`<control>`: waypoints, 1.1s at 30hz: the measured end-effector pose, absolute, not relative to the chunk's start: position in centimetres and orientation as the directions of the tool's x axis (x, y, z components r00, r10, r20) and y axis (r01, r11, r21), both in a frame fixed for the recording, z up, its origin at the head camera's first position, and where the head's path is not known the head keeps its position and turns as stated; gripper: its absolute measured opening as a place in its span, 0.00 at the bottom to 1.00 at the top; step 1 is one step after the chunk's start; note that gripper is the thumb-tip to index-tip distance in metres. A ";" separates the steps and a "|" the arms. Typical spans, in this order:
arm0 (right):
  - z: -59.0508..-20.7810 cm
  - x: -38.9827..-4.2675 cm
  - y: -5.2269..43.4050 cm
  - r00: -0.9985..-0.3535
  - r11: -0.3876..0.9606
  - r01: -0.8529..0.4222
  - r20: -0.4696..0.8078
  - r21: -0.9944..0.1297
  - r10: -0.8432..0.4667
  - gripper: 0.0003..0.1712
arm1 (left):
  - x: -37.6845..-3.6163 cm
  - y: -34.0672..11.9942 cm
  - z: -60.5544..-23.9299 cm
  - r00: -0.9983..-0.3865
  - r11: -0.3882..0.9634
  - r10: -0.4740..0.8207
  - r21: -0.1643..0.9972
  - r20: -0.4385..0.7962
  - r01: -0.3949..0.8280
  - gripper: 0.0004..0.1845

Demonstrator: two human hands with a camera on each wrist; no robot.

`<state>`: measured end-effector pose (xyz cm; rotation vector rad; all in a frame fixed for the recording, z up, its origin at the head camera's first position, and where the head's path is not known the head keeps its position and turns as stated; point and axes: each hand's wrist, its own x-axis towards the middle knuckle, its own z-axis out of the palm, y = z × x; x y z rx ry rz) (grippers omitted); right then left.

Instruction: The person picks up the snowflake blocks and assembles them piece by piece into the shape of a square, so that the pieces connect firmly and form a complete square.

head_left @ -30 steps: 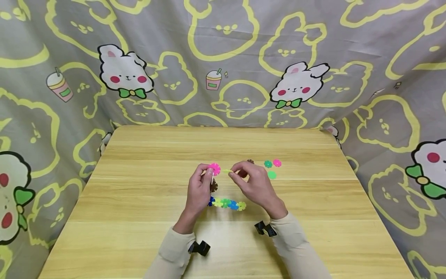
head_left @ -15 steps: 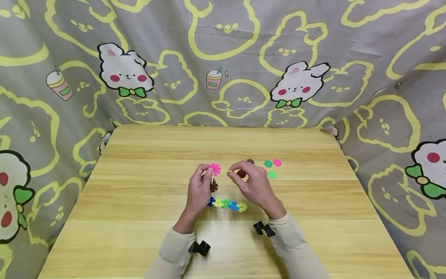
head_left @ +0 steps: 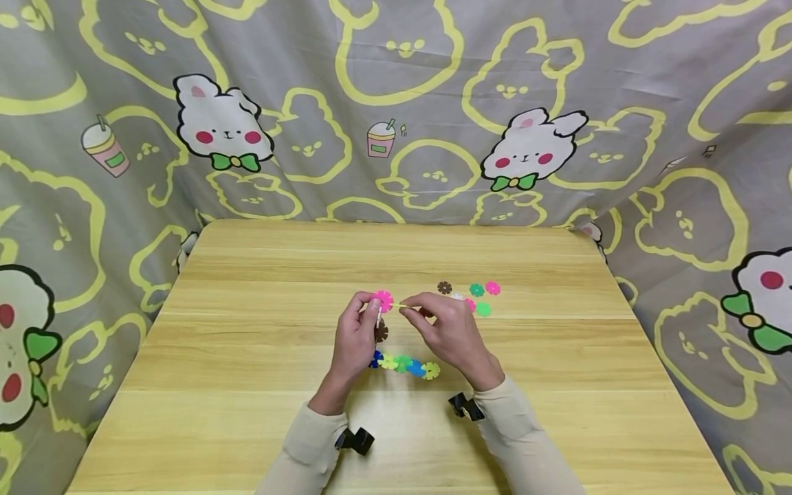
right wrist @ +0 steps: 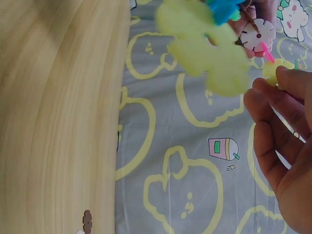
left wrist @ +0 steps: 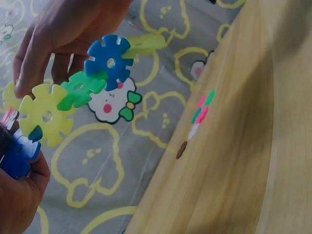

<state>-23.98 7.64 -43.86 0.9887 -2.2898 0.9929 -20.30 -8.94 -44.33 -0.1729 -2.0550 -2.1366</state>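
In the head view my left hand [head_left: 355,337] holds a linked chain of notched plastic discs. Its thumb and fingers pinch it near a pink disc [head_left: 384,301] and a white disc [right wrist: 257,35], seen nearly edge-on from the head. A brown disc [head_left: 381,332] follows, then a dark blue disc [left wrist: 19,155], a yellow disc [left wrist: 47,116], a green disc [left wrist: 82,89], a blue disc [left wrist: 110,62] and an end yellow disc [left wrist: 148,45]. My right hand [head_left: 452,333] pinches a separate yellow disc [right wrist: 274,70], its edge at the pink disc's rim; whether they interlock is unclear.
Loose discs lie on the wooden table [head_left: 247,344] beyond my right hand: brown [head_left: 444,287], teal [head_left: 476,290], pink [head_left: 492,288] and green [head_left: 482,309], plus a white one and another pink one partly hidden. A patterned curtain [head_left: 297,199] encloses the table's back and sides.
My right hand has shifted slightly left, bringing the pinched yellow disc up to the pink disc. More of the loose discs behind that hand shows. The left hand has barely moved.
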 end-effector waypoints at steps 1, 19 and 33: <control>-43.9 -24.0 7.6 -0.634 0.486 -0.763 0.639 -0.426 -0.435 0.06 | -20.3 -8.9 -44.3 -0.978 -0.034 -0.047 0.978 0.202 0.204 0.12; -44.4 -24.6 7.6 -0.444 0.449 -0.859 0.795 -0.246 -0.414 0.05 | -20.4 -8.4 -44.2 -0.985 -0.019 -0.048 0.986 0.166 0.167 0.11; -44.5 -24.8 8.5 -0.568 0.506 -0.799 0.686 -0.325 -0.455 0.10 | -20.4 -8.8 -44.0 -0.983 -0.025 -0.034 0.983 0.179 0.180 0.11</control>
